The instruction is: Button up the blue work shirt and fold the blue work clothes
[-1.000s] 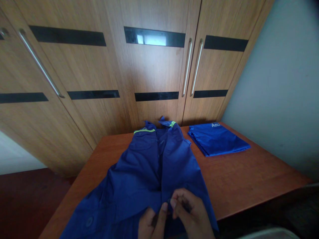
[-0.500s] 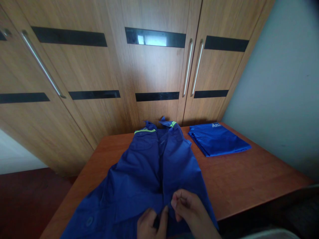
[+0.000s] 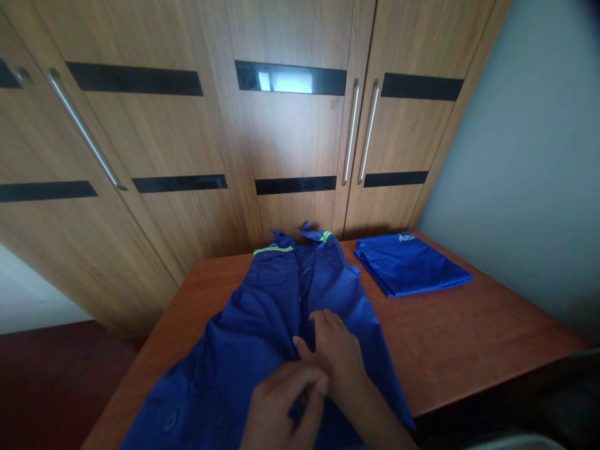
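A dark blue work jacket (image 3: pixel 244 337) with yellow-green trim lies spread on the table, its front opening running lengthwise and its far end by the wardrobe. My left hand (image 3: pixel 284 403) is over the near part of the front, slightly blurred. Its thumb and forefinger curl toward each other; whatever is between the tips is hidden. Just beyond it, my right hand (image 3: pixel 340 353) reaches over the front opening with thumb and fingers apart. Nothing shows in its grasp. The left hand overlaps part of the right in view.
A folded bright blue cloth (image 3: pixel 412 265) with pale letters lies at the right on the reddish-brown table (image 3: pixel 445 337). Behind the table stands a wooden wardrobe (image 3: pixel 290 137) with metal handles. A grey wall (image 3: pixel 525 200) rises at the right.
My right hand has moved forward along the jacket's front opening and its fingers have spread. My left hand has lifted and come closer to the right one. The jacket lies nearly unchanged.
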`<state>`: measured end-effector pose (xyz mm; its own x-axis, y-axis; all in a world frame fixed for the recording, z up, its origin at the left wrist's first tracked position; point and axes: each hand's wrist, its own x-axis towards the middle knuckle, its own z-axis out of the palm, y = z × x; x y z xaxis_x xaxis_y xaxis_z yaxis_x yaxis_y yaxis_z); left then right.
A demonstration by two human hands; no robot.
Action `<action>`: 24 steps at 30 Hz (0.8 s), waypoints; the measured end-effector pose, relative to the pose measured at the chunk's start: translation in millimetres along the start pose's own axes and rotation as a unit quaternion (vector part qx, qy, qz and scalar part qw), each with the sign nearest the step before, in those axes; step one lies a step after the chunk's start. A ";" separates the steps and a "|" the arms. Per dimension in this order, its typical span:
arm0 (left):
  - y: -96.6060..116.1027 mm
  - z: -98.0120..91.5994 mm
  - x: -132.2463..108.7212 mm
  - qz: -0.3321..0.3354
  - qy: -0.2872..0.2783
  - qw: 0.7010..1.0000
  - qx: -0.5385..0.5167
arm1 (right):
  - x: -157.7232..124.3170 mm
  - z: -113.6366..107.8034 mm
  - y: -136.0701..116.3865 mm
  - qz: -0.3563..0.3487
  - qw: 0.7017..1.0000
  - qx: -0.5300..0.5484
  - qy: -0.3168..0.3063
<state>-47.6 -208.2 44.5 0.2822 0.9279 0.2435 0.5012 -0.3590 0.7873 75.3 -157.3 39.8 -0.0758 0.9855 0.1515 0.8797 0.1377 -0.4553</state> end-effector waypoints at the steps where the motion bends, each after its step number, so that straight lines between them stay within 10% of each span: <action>1: 1.3 -5.4 12.2 -0.008 0.017 0.999 0.030 | 1.5 2.7 -1.4 0.003 1.000 -0.007 -0.013; 10: -51.9 -0.3 40.5 -0.065 -0.108 0.961 0.246 | -9.3 31.9 40.6 0.043 0.998 0.053 -0.003; 24: -41.4 1.0 62.0 -0.075 -0.185 0.911 0.362 | -11.3 58.3 66.0 0.010 0.979 0.199 0.049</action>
<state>-50.0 -135.9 26.4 0.3556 0.9229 -0.1478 0.9267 -0.3276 0.1843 106.9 -153.6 -43.2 0.0015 0.9770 0.2134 0.6271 0.1653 -0.7612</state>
